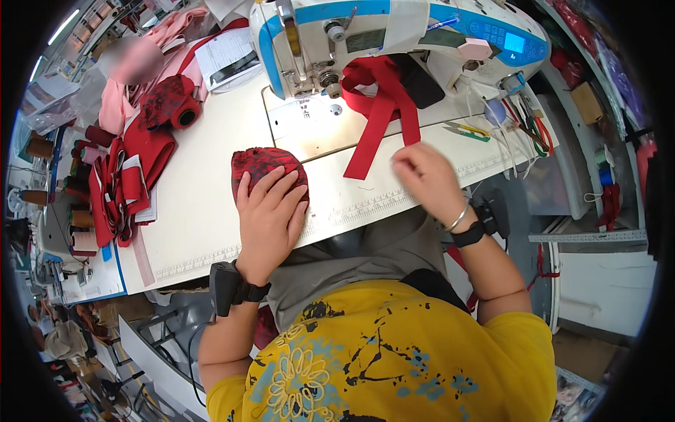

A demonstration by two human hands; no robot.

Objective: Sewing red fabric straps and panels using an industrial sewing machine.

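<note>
Covering patterned cloth (pixel 268 159) beneath wide-spread left hand (pixel 270 216). Holding right hand (pixel 430 181) curled, contents unclear, with red strip (pixel 374 132) just beyond.

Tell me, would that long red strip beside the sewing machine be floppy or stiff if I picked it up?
The red strip would probably flop, since it already bends round in a loop. It's likely light, because it looks like thin, narrow fabric. It probably wouldn't roll, as its loose end seems to lie flat on the white table.
</note>
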